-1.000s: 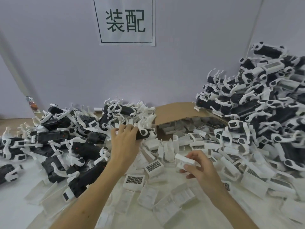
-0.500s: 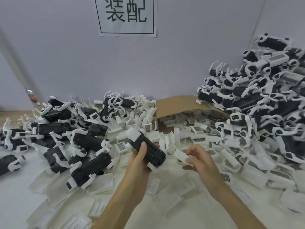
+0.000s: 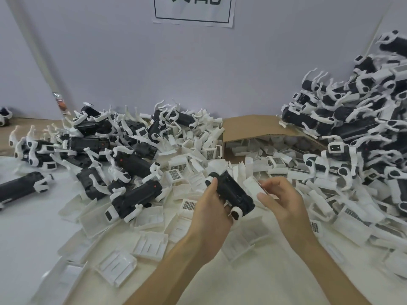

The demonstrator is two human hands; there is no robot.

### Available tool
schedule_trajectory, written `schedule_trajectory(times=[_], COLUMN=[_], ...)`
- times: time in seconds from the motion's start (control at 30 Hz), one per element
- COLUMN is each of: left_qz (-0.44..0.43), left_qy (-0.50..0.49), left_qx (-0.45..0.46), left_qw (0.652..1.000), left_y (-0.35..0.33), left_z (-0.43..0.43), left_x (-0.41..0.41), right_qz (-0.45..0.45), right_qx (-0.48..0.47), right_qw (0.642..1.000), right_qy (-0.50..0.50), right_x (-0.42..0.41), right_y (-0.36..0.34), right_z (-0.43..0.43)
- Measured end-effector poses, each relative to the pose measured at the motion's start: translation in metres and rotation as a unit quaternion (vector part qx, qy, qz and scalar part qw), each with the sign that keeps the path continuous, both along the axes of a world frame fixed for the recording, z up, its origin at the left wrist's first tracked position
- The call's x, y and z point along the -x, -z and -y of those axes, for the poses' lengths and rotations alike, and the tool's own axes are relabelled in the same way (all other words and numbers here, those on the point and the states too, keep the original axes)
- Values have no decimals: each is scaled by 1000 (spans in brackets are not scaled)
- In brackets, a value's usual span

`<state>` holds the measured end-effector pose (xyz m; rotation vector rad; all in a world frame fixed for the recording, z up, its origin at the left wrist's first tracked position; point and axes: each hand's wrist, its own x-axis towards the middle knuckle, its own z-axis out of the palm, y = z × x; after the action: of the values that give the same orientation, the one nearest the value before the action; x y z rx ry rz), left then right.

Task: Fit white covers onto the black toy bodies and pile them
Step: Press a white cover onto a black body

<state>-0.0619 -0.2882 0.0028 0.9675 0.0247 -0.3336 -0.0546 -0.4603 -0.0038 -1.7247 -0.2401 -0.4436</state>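
A white surface (image 3: 26,238) strewn with loose covers meets a pale wall (image 3: 110,62) bearing a sign (image 3: 193,9). At centre, the left hand (image 3: 211,214) grips a black body (image 3: 231,193). The right hand (image 3: 282,199) pinches a white cover (image 3: 253,186) just beside it. Toys (image 3: 352,128) are heaped at right, by a cardboard box (image 3: 248,126).

Both bare forearms reach forward and converge. The left hand (image 3: 212,211) grips a black toy body (image 3: 233,191), thumb on top. The right hand (image 3: 286,201) pinches a white cover (image 3: 254,186) with curled fingers (image 3: 273,184).
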Motion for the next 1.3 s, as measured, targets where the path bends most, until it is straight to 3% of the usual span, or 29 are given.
schedule_trajectory(times=[0.23, 0.7, 1.3], left_qz=[86, 116, 124], left_qy=[29, 85, 47], left_qx=[-51, -55, -78], left_qw=[995, 988, 988], left_y=[9, 6, 6], left_z=[-1, 6, 7], left_x=[-1, 5, 8], right_qz=[10, 22, 10], right_qx=[29, 23, 18], right_qw=[1000, 999, 997], right_qy=[-2, -25, -68], right_x=[4, 4, 1], right_y=[0, 2, 1], right_z=[-5, -9, -3])
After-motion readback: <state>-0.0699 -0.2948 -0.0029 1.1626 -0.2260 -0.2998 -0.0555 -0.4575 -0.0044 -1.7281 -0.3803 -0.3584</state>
